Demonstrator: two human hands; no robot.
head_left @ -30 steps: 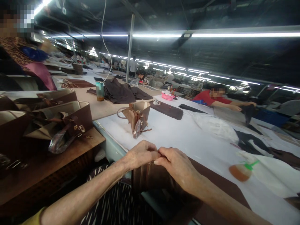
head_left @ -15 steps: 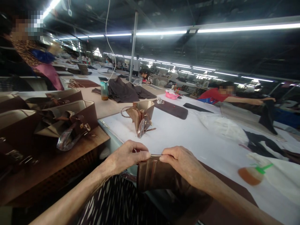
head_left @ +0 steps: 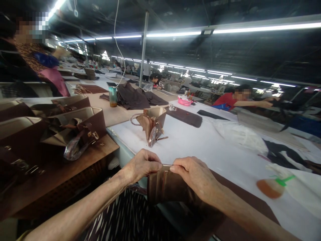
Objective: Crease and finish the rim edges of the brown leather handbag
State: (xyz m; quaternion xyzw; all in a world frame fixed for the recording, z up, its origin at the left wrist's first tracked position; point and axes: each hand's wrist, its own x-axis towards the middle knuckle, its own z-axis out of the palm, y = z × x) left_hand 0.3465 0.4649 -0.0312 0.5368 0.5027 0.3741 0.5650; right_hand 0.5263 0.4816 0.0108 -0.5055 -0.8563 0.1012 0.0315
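Note:
A dark brown leather panel (head_left: pixel 175 189) hangs over the near edge of the white-topped table (head_left: pixel 185 139); it looks like part of a bag. My left hand (head_left: pixel 146 164) pinches its top edge between thumb and fingers. A short way to the right, my right hand (head_left: pixel 192 172) grips the same edge, fingers closed. Between the two hands a narrow strip of the edge shows. Just beyond them a small brown handbag (head_left: pixel 152 124) stands on the table, its handle wrapped in clear plastic. The lower part of the panel is in shadow.
Several brown bags (head_left: pixel 92 120) crowd a wooden surface (head_left: pixel 100 154) at left. A bottle of orange-brown liquid with a green nozzle (head_left: pixel 272 187) lies at right. Behind are a jar (head_left: pixel 113 97), dark material (head_left: pixel 132 97), a pink basket (head_left: pixel 185 100) and a co-worker in red (head_left: pixel 225 100).
Both my hands keep their grip on the panel's edge, with hardly any movement. The co-worker in red has shifted the dark piece they handle. The view has moved slightly.

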